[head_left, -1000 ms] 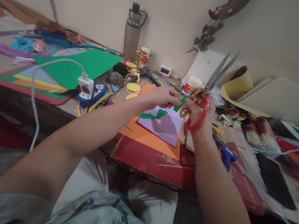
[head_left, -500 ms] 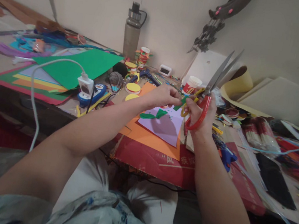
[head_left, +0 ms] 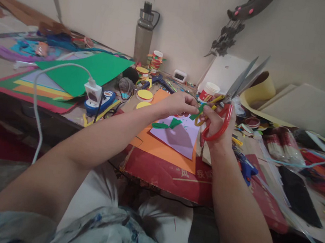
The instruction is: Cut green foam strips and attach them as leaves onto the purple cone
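My left hand (head_left: 181, 103) is closed in a pinch at one edge of a small green paper piece (head_left: 197, 111), which hangs in the air between my hands. Red-handled scissors (head_left: 228, 119) rest in my right hand (head_left: 216, 126), their blades pointing up and away, slightly parted. Its thumb and fingertips meet the green piece and a curved yellow strip (head_left: 219, 99), whose kind I cannot make out. Below lie more green paper scraps (head_left: 175, 123) on a purple sheet (head_left: 180, 142), which overlaps an orange sheet (head_left: 145, 149).
A tall bottle (head_left: 142, 38) stands by the wall. Left are a large green sheet (head_left: 93, 71), stacked coloured paper and a white plug (head_left: 93, 92) with cable. A red-and-white paper cup (head_left: 208, 92) stands behind my hands. A blue tool (head_left: 247, 170) and bagged brushes (head_left: 284, 145) lie right.
The scissors have tilted a little to the right in my right hand, and their red handle loop has turned. Both hands stay almost in place around the green piece.
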Demonstrator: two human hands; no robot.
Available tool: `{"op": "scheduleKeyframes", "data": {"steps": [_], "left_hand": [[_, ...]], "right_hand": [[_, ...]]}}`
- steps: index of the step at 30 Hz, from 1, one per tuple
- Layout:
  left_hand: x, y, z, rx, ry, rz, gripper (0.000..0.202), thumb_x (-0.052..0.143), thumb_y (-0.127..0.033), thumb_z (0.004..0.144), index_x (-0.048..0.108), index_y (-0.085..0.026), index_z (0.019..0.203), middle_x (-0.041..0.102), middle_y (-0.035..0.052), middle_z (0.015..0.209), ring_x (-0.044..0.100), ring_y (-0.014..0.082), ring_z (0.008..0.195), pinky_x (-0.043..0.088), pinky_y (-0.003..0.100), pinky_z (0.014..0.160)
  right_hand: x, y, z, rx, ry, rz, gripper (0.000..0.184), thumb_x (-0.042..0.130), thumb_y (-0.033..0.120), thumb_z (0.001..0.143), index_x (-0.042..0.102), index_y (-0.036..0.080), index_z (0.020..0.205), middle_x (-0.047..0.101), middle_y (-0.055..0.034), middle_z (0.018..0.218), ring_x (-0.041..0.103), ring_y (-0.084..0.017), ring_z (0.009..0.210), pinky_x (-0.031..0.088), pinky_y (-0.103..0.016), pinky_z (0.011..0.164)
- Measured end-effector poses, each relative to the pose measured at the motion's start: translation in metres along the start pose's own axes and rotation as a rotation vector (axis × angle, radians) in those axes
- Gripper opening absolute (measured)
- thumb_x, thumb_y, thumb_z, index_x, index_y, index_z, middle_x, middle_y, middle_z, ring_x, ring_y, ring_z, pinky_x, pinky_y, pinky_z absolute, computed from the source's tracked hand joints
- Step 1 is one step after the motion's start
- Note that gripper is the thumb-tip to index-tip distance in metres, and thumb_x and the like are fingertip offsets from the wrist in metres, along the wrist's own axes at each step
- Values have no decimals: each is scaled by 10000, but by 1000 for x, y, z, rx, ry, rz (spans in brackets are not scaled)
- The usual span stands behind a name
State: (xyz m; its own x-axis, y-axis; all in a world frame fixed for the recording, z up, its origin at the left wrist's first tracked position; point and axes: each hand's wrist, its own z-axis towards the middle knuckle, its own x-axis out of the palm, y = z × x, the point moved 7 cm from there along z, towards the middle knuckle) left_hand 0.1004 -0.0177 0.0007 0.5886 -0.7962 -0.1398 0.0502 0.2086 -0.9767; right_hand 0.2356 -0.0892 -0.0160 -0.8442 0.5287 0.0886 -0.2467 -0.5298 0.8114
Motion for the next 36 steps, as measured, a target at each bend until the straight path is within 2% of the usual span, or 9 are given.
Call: {"op": "scheduleKeyframes", "data": {"steps": [7,13,18,20,24,28,31,34,36], "left_hand": [[-3,-9,2,165,-91,51,196,705,-28,777,597,-135,653,583,-40,624,491,44,577,355,223,580],[-2,-8,3,170,-103,82,180,687,-58,788,599,-143,655,575,-42,617,476,53,582,351,223,597],[-6,-12,2,221,-185,238,157,718,-90,815,641,-148,692,620,-15,701,516,84,672,388,232,669],[-7,-17,-2,286,-251,305,140,770,-131,814,661,-158,731,652,3,780,523,96,723,390,234,694],[-7,-21,-9,297,-355,280,196,810,-172,820,630,-173,744,630,3,781,507,100,722,370,233,670],[2,-2,-4,-6,-177,-34,404,644,-391,995,606,-166,661,558,8,630,429,80,551,304,247,545],[12,15,-1,-222,20,-291,475,585,-512,1015,662,-156,710,610,47,634,449,86,516,308,247,500],[11,26,6,-237,104,-300,485,632,-517,978,634,-163,646,557,40,561,411,88,489,326,257,490],[6,28,11,-110,75,-202,462,642,-457,971,600,-169,613,520,31,543,399,85,484,333,264,500]], "right_hand": [[4,7,-2,7,-1,6,520,821,441,780,618,317,1242,632,29,869,525,-91,540,494,-262,496],[6,14,-4,-19,-16,0,514,824,442,771,609,317,1221,605,32,872,501,-83,534,459,-260,492],[6,19,-6,-45,-22,-57,486,830,428,783,582,312,1184,601,25,869,492,-95,545,456,-273,508],[4,25,-8,-113,-55,-93,456,825,410,799,565,315,1162,601,8,896,551,-128,617,510,-301,571],[4,44,-14,-293,-115,-153,417,801,401,839,550,329,1164,598,-20,971,675,-207,907,607,-443,897],[6,54,-19,-357,-122,-253,372,768,414,877,562,344,1179,612,-15,939,671,-211,873,608,-465,931],[10,49,-21,-353,-48,-368,354,744,406,878,600,339,1194,636,-19,932,650,-218,832,611,-462,862],[16,40,-22,-336,61,-455,394,784,358,808,665,313,1180,657,-30,921,623,-220,799,608,-444,807],[21,37,-23,-351,140,-492,393,774,297,785,694,313,1170,669,-26,931,613,-204,782,605,-416,792]]}}
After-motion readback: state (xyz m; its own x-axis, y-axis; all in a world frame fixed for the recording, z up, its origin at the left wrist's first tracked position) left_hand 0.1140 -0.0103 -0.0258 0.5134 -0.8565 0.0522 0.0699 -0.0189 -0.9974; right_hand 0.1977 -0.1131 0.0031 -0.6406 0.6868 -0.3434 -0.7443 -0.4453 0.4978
